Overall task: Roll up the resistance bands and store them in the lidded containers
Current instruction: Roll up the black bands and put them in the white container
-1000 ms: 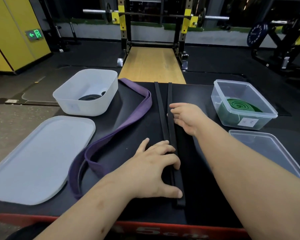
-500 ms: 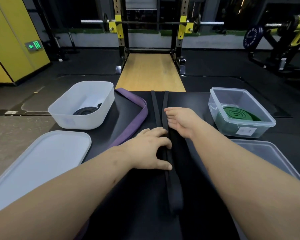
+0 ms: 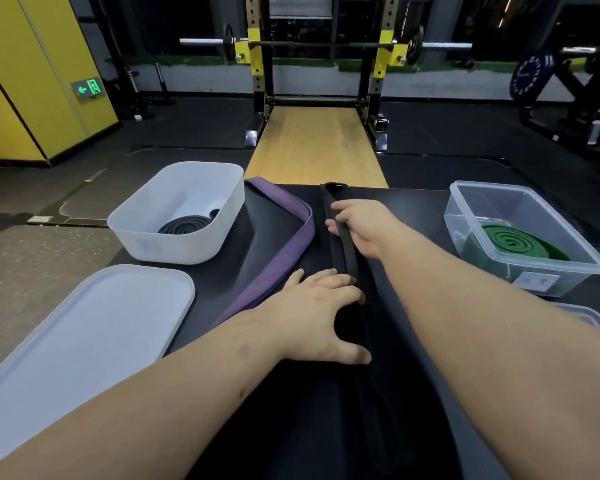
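Observation:
A long black resistance band lies lengthwise down the middle of the black table. My right hand grips it near the far end, fingers curled round the strap and lifting it slightly. Nearer to me, my left hand presses fingertips and thumb onto the same band. A purple band lies unrolled just to the left. The white tub at the left holds a rolled black band. Inside the clear container at the right sits a rolled green band.
The tub's white lid lies flat at the near left. A clear lid shows at the right edge behind my forearm. Beyond the table's far edge are a wooden platform and a squat rack with a barbell.
My right hand slid farther along the black band and closed round it, bringing the two strands together. My left hand stays pressed on the band.

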A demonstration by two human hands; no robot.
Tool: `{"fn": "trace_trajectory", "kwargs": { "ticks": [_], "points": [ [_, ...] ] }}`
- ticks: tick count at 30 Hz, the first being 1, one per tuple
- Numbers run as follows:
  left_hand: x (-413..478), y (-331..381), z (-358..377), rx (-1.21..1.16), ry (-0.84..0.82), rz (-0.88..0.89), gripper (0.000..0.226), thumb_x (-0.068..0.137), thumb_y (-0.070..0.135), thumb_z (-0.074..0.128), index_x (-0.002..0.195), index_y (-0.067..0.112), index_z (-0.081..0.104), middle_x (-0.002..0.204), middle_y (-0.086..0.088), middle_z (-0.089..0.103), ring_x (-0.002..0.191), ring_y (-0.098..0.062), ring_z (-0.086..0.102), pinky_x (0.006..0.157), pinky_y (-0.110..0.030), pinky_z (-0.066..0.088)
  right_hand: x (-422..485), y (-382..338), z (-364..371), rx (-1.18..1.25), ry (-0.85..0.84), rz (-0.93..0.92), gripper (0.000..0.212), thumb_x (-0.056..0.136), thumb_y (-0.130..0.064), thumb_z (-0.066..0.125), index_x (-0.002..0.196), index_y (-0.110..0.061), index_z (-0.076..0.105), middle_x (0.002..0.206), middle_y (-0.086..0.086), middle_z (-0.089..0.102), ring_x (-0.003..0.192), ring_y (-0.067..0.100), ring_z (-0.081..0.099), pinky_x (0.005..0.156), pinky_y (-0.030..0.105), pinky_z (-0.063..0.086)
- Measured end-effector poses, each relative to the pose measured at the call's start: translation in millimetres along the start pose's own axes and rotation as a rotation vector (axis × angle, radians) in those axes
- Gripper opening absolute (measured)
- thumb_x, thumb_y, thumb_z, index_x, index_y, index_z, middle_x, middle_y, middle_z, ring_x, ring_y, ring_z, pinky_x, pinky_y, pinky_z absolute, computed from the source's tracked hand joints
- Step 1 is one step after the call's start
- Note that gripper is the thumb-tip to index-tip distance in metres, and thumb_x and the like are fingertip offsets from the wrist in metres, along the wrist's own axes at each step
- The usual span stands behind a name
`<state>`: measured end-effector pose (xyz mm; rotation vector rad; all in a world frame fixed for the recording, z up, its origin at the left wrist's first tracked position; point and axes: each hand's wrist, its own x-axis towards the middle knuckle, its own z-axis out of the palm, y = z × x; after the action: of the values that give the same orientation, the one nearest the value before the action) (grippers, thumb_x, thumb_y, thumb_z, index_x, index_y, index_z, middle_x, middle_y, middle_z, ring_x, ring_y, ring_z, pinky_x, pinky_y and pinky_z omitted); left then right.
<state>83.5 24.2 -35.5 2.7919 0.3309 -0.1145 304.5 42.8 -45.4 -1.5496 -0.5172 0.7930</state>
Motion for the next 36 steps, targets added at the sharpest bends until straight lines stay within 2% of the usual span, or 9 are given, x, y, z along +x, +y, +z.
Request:
{"fn": "trace_trajectory", "kwargs": {
  "ticks": [4, 10, 14, 19, 21, 26, 30, 33, 36],
  "points": [
    [1, -1, -1, 0.005, -0.004, 0.021, 0.082, 0.078, 0.074, 0.066, 0.147, 0.037, 0.042, 0.165, 0.013, 0.022, 0.155, -0.006, 0.002, 0.126, -0.055, 0.004, 15, -10, -4, 0.088, 0.100, 0.084, 0.043, 0.098, 0.010, 0.047, 0.138, -0.003, 0.059, 0.128, 0.018, 0.058, 0.107, 0.027, 0.069, 0.088, 0.035, 0.062],
    [3, -5, -1, 0.005, 0.020, 0.035, 0.082, 0.078, 0.075, 0.065, 0.146, 0.036, 0.043, 0.164, 0.013, 0.024, 0.155, -0.008, 0.005, 0.125, -0.054, 0.006, 28, -28, 10, 0.214, -0.050, -0.056, 0.054, 0.096, 0.020, 0.035, 0.142, -0.002, 0.055, 0.137, 0.013, 0.051, 0.119, 0.029, 0.063, 0.090, 0.036, 0.059],
    [1, -3, -3, -0.006, -0.006, 0.027, 0.081, 0.080, 0.073, 0.065, 0.148, 0.036, 0.041, 0.166, 0.012, 0.021, 0.156, -0.009, 0.002, 0.126, -0.054, 0.003, 33, -9, 8, 0.029, 0.023, 0.046, 0.061, 0.091, 0.023, 0.039, 0.145, -0.003, 0.053, 0.139, 0.018, 0.051, 0.112, 0.024, 0.066, 0.083, 0.030, 0.061],
    [0, -2, -4, -0.027, -0.022, 0.020, 0.081, 0.081, 0.072, 0.066, 0.149, 0.036, 0.040, 0.167, 0.012, 0.019, 0.156, -0.007, 0.000, 0.126, -0.052, 0.000, 35, -12, 7, -0.130, 0.092, 0.059, 0.049, 0.097, 0.009, 0.040, 0.139, -0.009, 0.059, 0.114, 0.008, 0.059, 0.100, 0.021, 0.069, 0.084, 0.034, 0.063],
    [0, -2, -4, -0.034, -0.018, 0.021, 0.082, 0.080, 0.072, 0.067, 0.149, 0.036, 0.040, 0.167, 0.013, 0.019, 0.156, -0.007, 0.000, 0.126, -0.052, 0.000, 38, -19, 9, -0.191, 0.058, 0.028, 0.052, 0.097, 0.007, 0.037, 0.135, -0.016, 0.063, 0.121, 0.007, 0.060, 0.095, 0.021, 0.068, 0.074, 0.033, 0.059],
    [0, -4, -3, -0.030, -0.010, 0.026, 0.082, 0.081, 0.071, 0.066, 0.150, 0.035, 0.040, 0.167, 0.011, 0.019, 0.156, -0.009, 0.000, 0.126, -0.053, 0.000, 43, -27, 17, -0.201, 0.008, -0.062, 0.070, 0.089, 0.014, 0.029, 0.129, -0.026, 0.070, 0.137, 0.003, 0.059, 0.115, 0.022, 0.061, 0.087, 0.031, 0.053],
    [1, -5, -3, -0.032, -0.012, 0.022, 0.082, 0.081, 0.071, 0.066, 0.149, 0.035, 0.040, 0.167, 0.012, 0.019, 0.156, -0.008, 0.000, 0.126, -0.053, -0.001, 40, -15, 14, -0.342, 0.051, 0.026, 0.056, 0.095, 0.011, 0.041, 0.142, -0.015, 0.058, 0.106, 0.010, 0.063, 0.098, 0.026, 0.068, 0.083, 0.037, 0.059],
    [1, -6, -2, -0.031, -0.012, 0.022, 0.081, 0.081, 0.071, 0.066, 0.149, 0.036, 0.040, 0.167, 0.012, 0.019, 0.156, -0.008, 0.000, 0.126, -0.053, -0.001, 36, -16, 7, -0.339, 0.055, 0.033, 0.058, 0.090, 0.012, 0.052, 0.142, -0.014, 0.055, 0.103, 0.016, 0.066, 0.086, 0.028, 0.069, 0.091, 0.043, 0.062],
    [0, -5, -1, -0.041, -0.012, 0.018, 0.080, 0.081, 0.070, 0.067, 0.148, 0.036, 0.041, 0.167, 0.012, 0.019, 0.156, -0.008, 0.000, 0.126, -0.053, -0.001, 23, -16, -4, -0.402, 0.046, 0.058, 0.028, 0.090, 0.006, 0.058, 0.107, -0.015, 0.064, 0.107, 0.019, 0.067, 0.092, 0.033, 0.070, 0.088, 0.049, 0.063]
  ]
}}
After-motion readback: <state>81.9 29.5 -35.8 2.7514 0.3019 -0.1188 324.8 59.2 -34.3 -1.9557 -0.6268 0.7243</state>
